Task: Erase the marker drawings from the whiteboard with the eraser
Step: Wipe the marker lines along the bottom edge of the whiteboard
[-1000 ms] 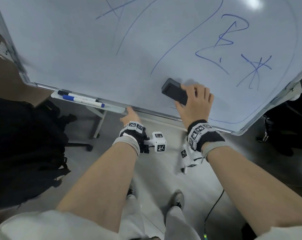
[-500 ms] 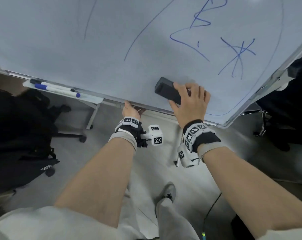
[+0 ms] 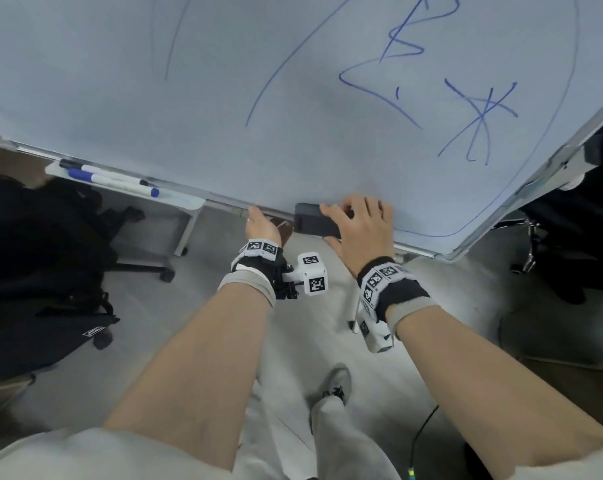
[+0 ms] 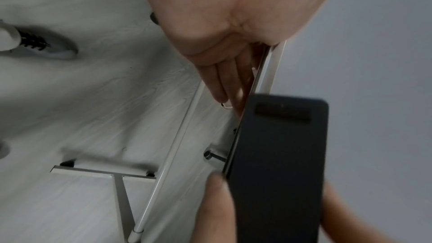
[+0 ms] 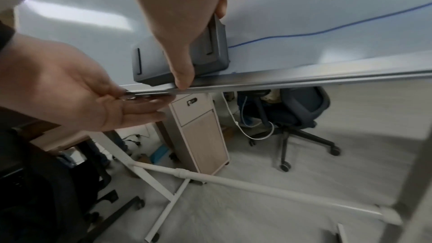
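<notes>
The whiteboard (image 3: 293, 98) carries blue marker drawings (image 3: 480, 123) at its right and long blue strokes across the middle. My right hand (image 3: 348, 220) grips the dark grey eraser (image 3: 314, 223) and presses it flat on the board at its bottom edge. In the right wrist view the eraser (image 5: 210, 49) sits just above the metal frame (image 5: 304, 78), with a blue line (image 5: 327, 30) running off to its right. My left hand (image 3: 262, 226) pinches the bottom frame just left of the eraser, thumb in front and fingers (image 5: 145, 103) underneath.
A tray with markers (image 3: 113, 178) hangs under the board at the left. Black office chairs stand at the left (image 3: 33, 271) and behind the board (image 5: 299, 110). The stand's white legs (image 5: 233, 178), a wooden cabinet (image 5: 201, 132) and a floor cable (image 3: 424, 427) lie below.
My right hand has slid the eraser down the board to its bottom edge. My left hand has stayed on the bottom frame. The head view has shifted.
</notes>
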